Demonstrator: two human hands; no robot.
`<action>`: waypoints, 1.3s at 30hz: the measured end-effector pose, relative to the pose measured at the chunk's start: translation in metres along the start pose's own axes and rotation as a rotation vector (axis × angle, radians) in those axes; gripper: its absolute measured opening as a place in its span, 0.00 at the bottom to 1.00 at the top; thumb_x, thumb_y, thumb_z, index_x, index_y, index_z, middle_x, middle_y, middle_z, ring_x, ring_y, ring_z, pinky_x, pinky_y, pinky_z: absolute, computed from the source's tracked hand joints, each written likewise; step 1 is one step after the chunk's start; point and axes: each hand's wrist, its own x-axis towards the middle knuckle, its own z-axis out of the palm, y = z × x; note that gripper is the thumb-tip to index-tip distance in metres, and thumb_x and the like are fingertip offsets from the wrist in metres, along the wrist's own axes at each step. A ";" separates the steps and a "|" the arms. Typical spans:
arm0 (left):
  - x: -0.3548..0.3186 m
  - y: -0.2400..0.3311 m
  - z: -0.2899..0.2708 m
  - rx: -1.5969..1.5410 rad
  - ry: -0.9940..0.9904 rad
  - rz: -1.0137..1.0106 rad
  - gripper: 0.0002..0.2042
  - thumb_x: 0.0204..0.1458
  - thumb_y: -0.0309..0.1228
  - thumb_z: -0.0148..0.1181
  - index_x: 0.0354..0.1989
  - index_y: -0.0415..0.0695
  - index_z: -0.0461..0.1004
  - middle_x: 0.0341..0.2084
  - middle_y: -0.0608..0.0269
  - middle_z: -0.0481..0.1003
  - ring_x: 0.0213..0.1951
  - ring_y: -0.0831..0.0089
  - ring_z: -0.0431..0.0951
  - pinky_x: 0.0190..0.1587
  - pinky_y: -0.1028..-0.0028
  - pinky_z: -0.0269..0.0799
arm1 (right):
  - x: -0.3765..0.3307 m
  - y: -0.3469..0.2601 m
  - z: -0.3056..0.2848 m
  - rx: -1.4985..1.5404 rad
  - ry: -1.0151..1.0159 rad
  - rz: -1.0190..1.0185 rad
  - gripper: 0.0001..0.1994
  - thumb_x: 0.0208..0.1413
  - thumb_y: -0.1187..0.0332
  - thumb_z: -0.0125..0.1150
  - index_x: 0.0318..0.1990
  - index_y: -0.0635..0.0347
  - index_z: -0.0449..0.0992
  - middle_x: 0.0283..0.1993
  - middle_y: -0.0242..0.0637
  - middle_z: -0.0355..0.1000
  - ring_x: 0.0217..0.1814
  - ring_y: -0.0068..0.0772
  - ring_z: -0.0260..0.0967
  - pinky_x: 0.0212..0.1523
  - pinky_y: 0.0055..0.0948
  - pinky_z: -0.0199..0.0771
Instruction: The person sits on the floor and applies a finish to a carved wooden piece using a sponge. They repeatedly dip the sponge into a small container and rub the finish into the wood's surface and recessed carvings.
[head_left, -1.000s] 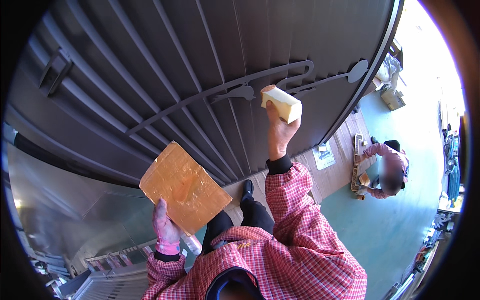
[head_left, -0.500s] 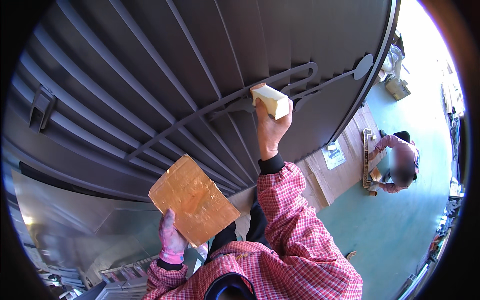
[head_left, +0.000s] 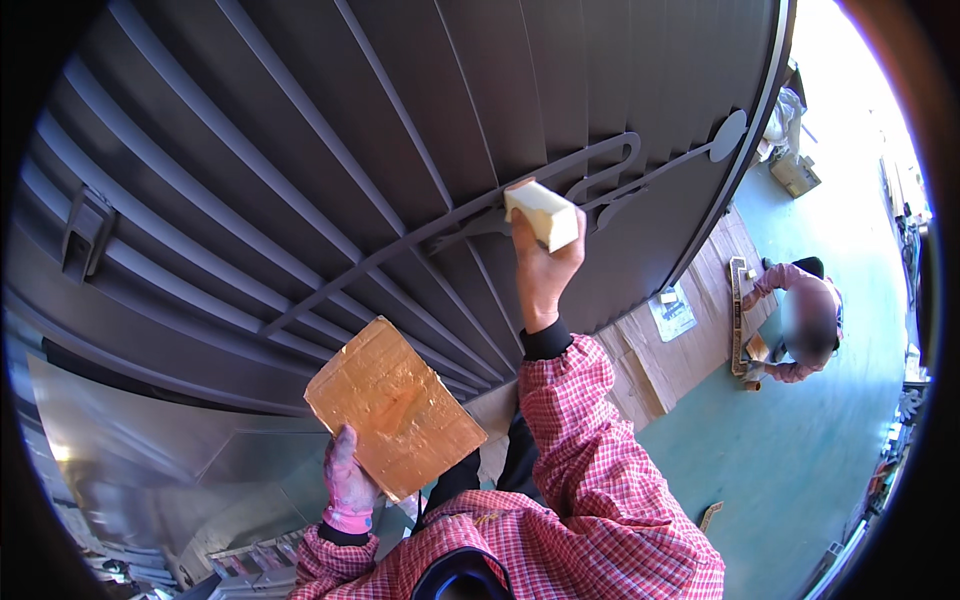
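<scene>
My right hand [head_left: 548, 270], bare, grips a pale sponge block [head_left: 545, 212] whose far end looks copper-coloured. That end is at the raised curved ornament [head_left: 430, 236] on a large dark ribbed metal panel [head_left: 420, 90]; I cannot tell whether it touches. Lower left, my left hand [head_left: 350, 485] wears a stained pink glove. It holds a flat square board [head_left: 395, 410] by its near left edge. Copper-gold paint covers the board's upper face, with a darker smear in the middle. The left fingers under the board are hidden.
A co-worker [head_left: 806, 318] crouches at the right, beside a long, narrow ornamental piece [head_left: 738, 315]. Cardboard sheets [head_left: 640, 350] and a printed sheet [head_left: 672, 312] lie on the green floor. A cardboard box [head_left: 796, 175] stands farther back. Shiny sheet metal [head_left: 140, 430] spans the lower left.
The sponge and my right hand have shifted slightly nearer relative to the ornament. My left hand still holds the board. The whole view has moved a little.
</scene>
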 end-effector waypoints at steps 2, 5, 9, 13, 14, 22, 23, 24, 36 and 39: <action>0.002 -0.001 -0.003 -0.009 0.000 -0.003 0.31 0.58 0.44 0.57 0.65 0.41 0.58 0.59 0.54 0.66 0.58 0.59 0.70 0.59 0.57 0.69 | -0.012 0.000 0.002 -0.015 -0.128 -0.054 0.19 0.47 0.72 0.73 0.47 0.59 0.74 0.43 0.37 0.75 0.46 0.31 0.74 0.46 0.28 0.75; 0.004 0.001 -0.008 -0.022 -0.006 0.002 0.30 0.58 0.43 0.57 0.65 0.40 0.58 0.59 0.54 0.66 0.59 0.59 0.70 0.59 0.57 0.69 | -0.031 -0.013 0.002 -0.102 -0.245 -0.122 0.19 0.45 0.75 0.73 0.46 0.62 0.75 0.45 0.40 0.76 0.49 0.33 0.74 0.51 0.31 0.72; 0.005 0.003 -0.006 -0.018 -0.015 -0.008 0.31 0.58 0.43 0.57 0.65 0.40 0.58 0.59 0.53 0.66 0.59 0.59 0.70 0.58 0.58 0.69 | -0.004 -0.008 -0.005 0.023 0.014 -0.044 0.20 0.49 0.75 0.72 0.49 0.62 0.71 0.42 0.35 0.75 0.45 0.26 0.73 0.45 0.24 0.75; 0.005 0.003 -0.012 -0.027 -0.016 -0.015 0.31 0.58 0.43 0.58 0.66 0.40 0.57 0.59 0.53 0.66 0.59 0.59 0.70 0.58 0.58 0.69 | -0.001 -0.004 0.004 0.003 0.037 -0.015 0.19 0.49 0.73 0.72 0.47 0.61 0.72 0.41 0.34 0.75 0.43 0.27 0.74 0.43 0.24 0.74; 0.006 0.003 -0.013 -0.026 -0.018 -0.012 0.31 0.58 0.43 0.58 0.66 0.40 0.57 0.60 0.53 0.66 0.59 0.59 0.70 0.59 0.57 0.69 | -0.004 -0.003 0.007 0.018 0.004 -0.039 0.19 0.49 0.73 0.73 0.47 0.61 0.72 0.41 0.34 0.75 0.43 0.27 0.74 0.43 0.25 0.75; 0.006 0.010 -0.015 -0.013 -0.019 -0.009 0.32 0.58 0.44 0.58 0.66 0.39 0.57 0.59 0.53 0.66 0.58 0.59 0.70 0.59 0.58 0.69 | -0.037 -0.016 0.009 0.007 -0.069 -0.097 0.18 0.45 0.77 0.72 0.45 0.62 0.75 0.42 0.37 0.75 0.46 0.32 0.74 0.48 0.28 0.73; 0.005 0.011 -0.015 -0.006 -0.019 -0.013 0.32 0.58 0.44 0.58 0.66 0.39 0.57 0.59 0.53 0.66 0.59 0.59 0.70 0.59 0.58 0.69 | -0.026 -0.009 0.008 0.020 -0.001 -0.087 0.18 0.46 0.77 0.72 0.46 0.62 0.74 0.42 0.36 0.75 0.46 0.31 0.74 0.47 0.27 0.74; 0.004 0.012 -0.016 -0.005 -0.023 -0.008 0.32 0.58 0.44 0.58 0.66 0.39 0.57 0.59 0.53 0.66 0.58 0.59 0.70 0.59 0.58 0.69 | -0.020 -0.007 0.008 0.072 0.059 -0.045 0.18 0.49 0.75 0.72 0.47 0.62 0.73 0.42 0.36 0.76 0.45 0.30 0.75 0.46 0.25 0.74; 0.001 0.015 -0.032 -0.007 -0.025 0.008 0.32 0.58 0.44 0.58 0.66 0.38 0.57 0.60 0.52 0.66 0.58 0.59 0.70 0.59 0.58 0.68 | -0.051 -0.014 0.018 -0.020 -0.073 -0.102 0.19 0.45 0.76 0.72 0.46 0.61 0.75 0.43 0.38 0.75 0.46 0.33 0.74 0.48 0.30 0.75; -0.001 0.017 -0.037 0.005 -0.016 0.006 0.32 0.58 0.44 0.58 0.66 0.38 0.57 0.60 0.52 0.66 0.58 0.59 0.70 0.59 0.58 0.68 | -0.034 -0.008 0.019 0.013 0.074 -0.038 0.19 0.50 0.72 0.72 0.49 0.61 0.72 0.42 0.36 0.75 0.45 0.29 0.74 0.45 0.25 0.76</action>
